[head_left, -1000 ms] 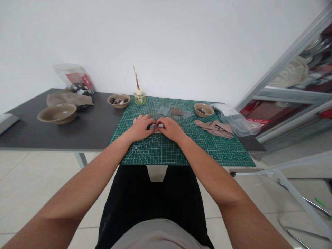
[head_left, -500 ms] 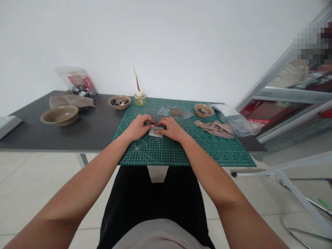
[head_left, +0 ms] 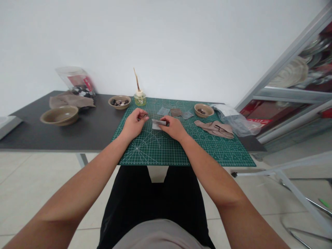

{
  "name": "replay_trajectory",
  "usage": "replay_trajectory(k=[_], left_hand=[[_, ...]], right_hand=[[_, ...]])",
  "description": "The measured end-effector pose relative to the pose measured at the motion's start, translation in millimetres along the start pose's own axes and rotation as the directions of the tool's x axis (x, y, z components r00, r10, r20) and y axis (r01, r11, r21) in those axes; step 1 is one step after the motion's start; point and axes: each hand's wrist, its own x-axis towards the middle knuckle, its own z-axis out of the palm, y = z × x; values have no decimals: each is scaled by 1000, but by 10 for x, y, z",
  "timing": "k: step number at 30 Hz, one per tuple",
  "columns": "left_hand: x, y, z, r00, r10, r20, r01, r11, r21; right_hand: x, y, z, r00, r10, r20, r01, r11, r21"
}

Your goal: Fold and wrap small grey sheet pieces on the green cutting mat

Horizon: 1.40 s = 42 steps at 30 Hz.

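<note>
My right hand (head_left: 174, 128) grips a small folded grey sheet, which looks like a piece of sandpaper (head_left: 157, 124), between thumb and fingers just above the green cutting mat (head_left: 171, 152). To its left, my left hand (head_left: 134, 123) is closed in a pinch, with thumb and fingertips together. Something small and dark may be between those fingertips, but I cannot make it out. A gap separates the two hands. Beyond them lie a blue-grey square (head_left: 163, 111), a brown square (head_left: 176, 112) and another grey square (head_left: 187, 115), flat on the mat.
A bowl of pebbles (head_left: 119, 102) stands beside a jar with a brush (head_left: 140, 98). At right are a bowl with a few dark stones (head_left: 204, 110), a crumpled brown cloth (head_left: 215, 128) and a clear plastic bag (head_left: 237, 121). A larger bowl (head_left: 60, 116) sits at left.
My hands have come apart. The left has drawn back slightly left and away from me; the right has lifted the grey sheet, which now looks folded.
</note>
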Motion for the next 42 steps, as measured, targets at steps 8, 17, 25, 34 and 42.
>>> replay_trajectory(k=[8, 17, 25, 34, 42], left_hand=[[1, -40, 28, 997, -52, 52, 60, 984, -171], [-35, 30, -5, 997, -41, 70, 45, 997, -58], [-45, 95, -3, 988, -77, 136, 86, 995, -56], [-68, 104, -2, 967, -103, 233, 150, 970, -192], [-77, 123, -8, 969, -122, 213, 164, 968, -190]], right_hand=[[1, -23, -8, 1000, -1, 0, 1, 996, -92], [-33, -76, 72, 969, -223, -110, 195, 954, -226], [-25, -128, 129, 934, -345, 88, 353, 860, -368], [-58, -218, 143, 942, -302, 147, 335, 817, -470], [-69, -267, 148, 952, -269, 144, 305, 821, -483]])
